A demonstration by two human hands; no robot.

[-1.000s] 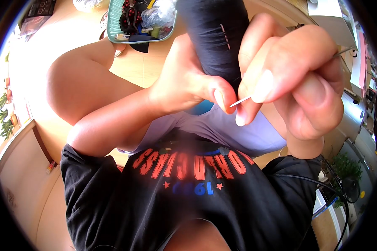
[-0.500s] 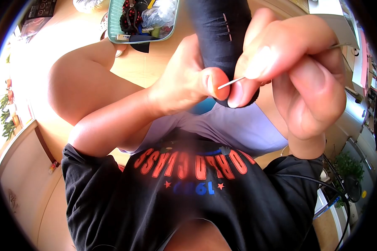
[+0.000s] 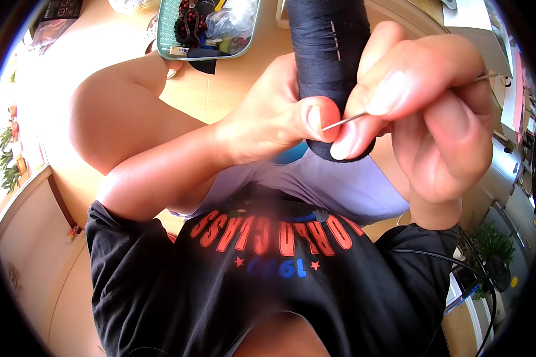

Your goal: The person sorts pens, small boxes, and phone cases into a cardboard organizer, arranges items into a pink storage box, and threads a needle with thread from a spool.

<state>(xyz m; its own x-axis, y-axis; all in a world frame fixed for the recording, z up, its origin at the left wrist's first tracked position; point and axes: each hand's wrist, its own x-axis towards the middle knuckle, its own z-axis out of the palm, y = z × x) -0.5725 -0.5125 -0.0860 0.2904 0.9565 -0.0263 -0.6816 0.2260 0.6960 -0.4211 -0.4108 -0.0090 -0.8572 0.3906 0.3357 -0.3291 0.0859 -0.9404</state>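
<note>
A black cloth-covered cylinder hangs upright in front of me, with a short line of pale stitches on its upper side. My left hand is closed around its lower part, thumb pressed on the near face. Between the thumb and index finger of my right hand is a thin sewing needle. Its tip lies against my left thumb, by the cloth. A thin metal-looking end sticks out behind the right index finger; whether it belongs to the same needle I cannot tell. The left fingers are hidden behind the cylinder.
A light green basket with cloth, a plastic bag and small items stands on the floor beyond my knee. A black cable runs along my right side, near a potted plant.
The cylinder and both hands have shifted slightly right and a little down. The needle tip stays by my left thumb, and both grips are unchanged.
</note>
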